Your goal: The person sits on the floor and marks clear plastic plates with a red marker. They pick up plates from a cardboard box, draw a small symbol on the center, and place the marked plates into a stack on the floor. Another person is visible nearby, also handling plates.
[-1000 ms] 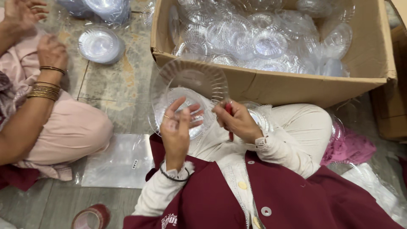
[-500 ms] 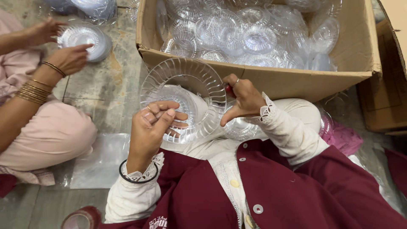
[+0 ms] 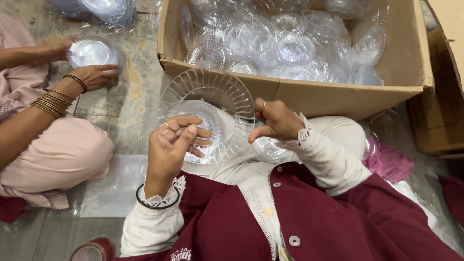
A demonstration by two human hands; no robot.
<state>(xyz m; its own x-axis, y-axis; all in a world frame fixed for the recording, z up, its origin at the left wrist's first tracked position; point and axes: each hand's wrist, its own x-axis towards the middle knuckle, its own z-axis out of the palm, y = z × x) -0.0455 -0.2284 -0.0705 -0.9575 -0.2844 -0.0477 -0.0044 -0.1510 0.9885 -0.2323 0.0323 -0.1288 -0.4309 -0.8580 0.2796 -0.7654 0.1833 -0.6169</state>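
Fingers point(image 3: 181, 137) of left hand point(image 3: 169, 150) pinching clear plate point(image 3: 208, 104), right hand point(image 3: 275, 121) gripping its rim

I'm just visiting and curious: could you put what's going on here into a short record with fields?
Setting: floor, person seated beside a cardboard box
Left hand: fingers under a clear plastic plate
Right hand: pinching the plate's right rim
Box contents: many clear plastic dishes
Lap: another clear dish
Nearby: a co-worker's hands on a stack of clear dishes
Floor: clear plastic bag
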